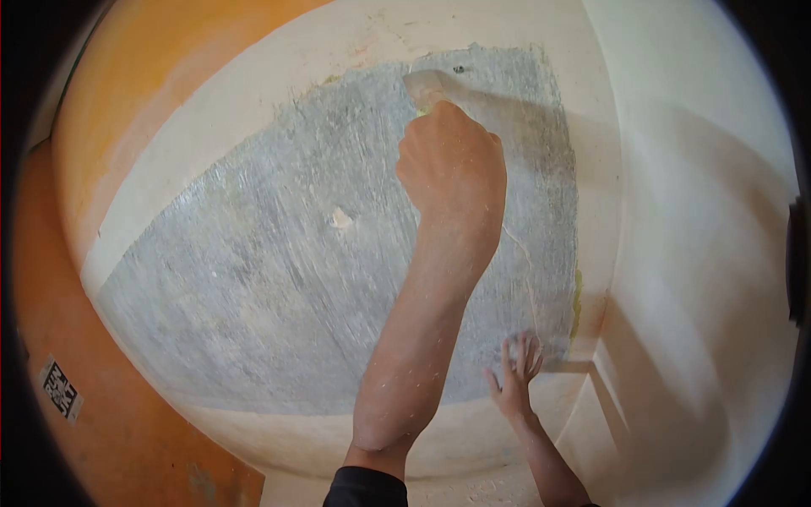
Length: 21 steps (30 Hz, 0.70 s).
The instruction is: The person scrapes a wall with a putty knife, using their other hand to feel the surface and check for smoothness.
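Note:
My left hand [452, 160] is closed in a fist around a scraper [423, 87], near the top of a large grey patch [312, 186] on the wall. The scraper's wide blade points up and left, near the patch's upper edge; the handle is mostly hidden by my fingers. Lower right, my right hand [514, 380] lies with spread fingers against the patch's lower right part. It holds nothing, and its fingertips are slightly blurred. A small pale chipped spot [340, 219] shows left of my left forearm. Light specks dot that forearm.
A cream border [211, 127] surrounds the grey patch. Orange wall [160, 68] lies at the upper left. A black-and-white sticker [60, 390] is on the orange-brown surface at lower left. At the right, a pale wall [693, 211] meets the patch's wall in a corner.

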{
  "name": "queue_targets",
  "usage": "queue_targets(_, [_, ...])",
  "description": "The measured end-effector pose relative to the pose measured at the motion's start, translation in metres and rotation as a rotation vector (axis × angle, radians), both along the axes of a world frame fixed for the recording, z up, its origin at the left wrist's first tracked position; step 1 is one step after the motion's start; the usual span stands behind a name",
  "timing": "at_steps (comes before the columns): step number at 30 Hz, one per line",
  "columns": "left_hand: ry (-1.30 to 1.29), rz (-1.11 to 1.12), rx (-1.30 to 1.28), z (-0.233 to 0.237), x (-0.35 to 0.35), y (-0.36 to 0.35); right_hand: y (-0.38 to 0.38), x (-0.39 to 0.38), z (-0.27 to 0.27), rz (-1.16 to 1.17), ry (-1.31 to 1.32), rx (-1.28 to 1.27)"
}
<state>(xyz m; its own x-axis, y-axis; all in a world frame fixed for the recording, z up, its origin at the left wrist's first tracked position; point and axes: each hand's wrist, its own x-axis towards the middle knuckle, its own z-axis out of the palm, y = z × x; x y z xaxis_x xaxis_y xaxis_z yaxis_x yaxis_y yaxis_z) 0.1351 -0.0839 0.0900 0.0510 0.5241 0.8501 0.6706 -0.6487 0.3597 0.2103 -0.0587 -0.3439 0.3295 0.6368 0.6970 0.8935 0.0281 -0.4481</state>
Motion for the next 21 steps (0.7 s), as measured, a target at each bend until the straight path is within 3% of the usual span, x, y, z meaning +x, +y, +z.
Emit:
queue_targets(5, [-0.062, 0.012, 0.032, 0.011, 0.007, 0.000, 0.020, 0.049, 0.067, -0.162, -0.075, 0.378])
queue_targets(10, [-0.035, 0.061, 0.061, 0.006, 0.016, 0.011, 0.034, 0.091, 0.127, -0.293, -0.144, 0.557])
queue_targets(16, [-0.018, 0.058, 0.087, 0.006, 0.012, 0.011, 0.052, 0.108, 0.126, -0.360, -0.226, 0.657])
queue_targets(21, [-0.015, 0.011, -0.037, 0.011, 0.004, 0.008, 0.050, 0.107, 0.125, -0.352, -0.223, 0.657])
